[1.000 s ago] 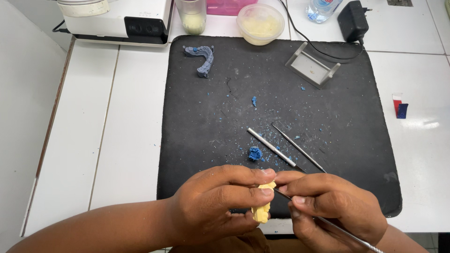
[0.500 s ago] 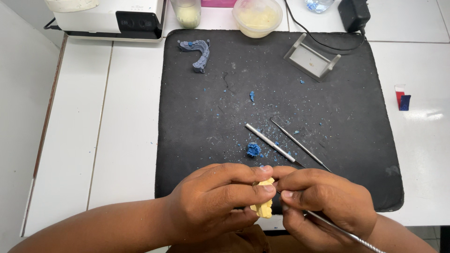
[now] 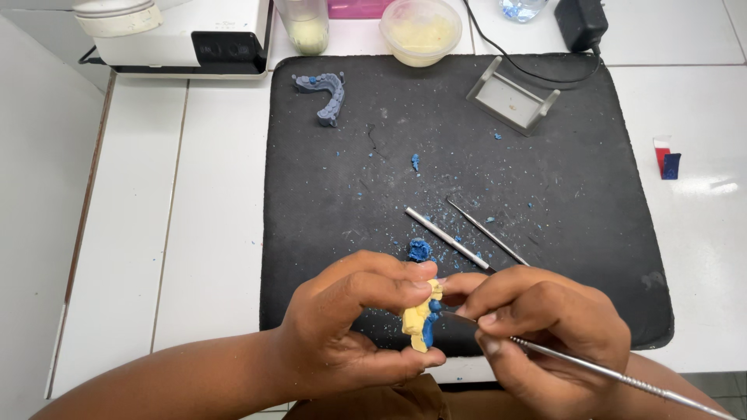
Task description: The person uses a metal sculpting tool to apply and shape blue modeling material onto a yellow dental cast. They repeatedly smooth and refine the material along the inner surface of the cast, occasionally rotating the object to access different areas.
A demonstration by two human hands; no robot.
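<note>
Head view, left hand (image 3: 350,327) pinching yellow cast (image 3: 418,317), right hand (image 3: 537,327) curled

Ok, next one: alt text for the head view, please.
Over a black mat, the left hand pinches a small yellow cast with blue wax on it, while the right hand holds a thin metal tool to it. Two more metal tools and a blue-grey arch piece lie on the mat.
</note>
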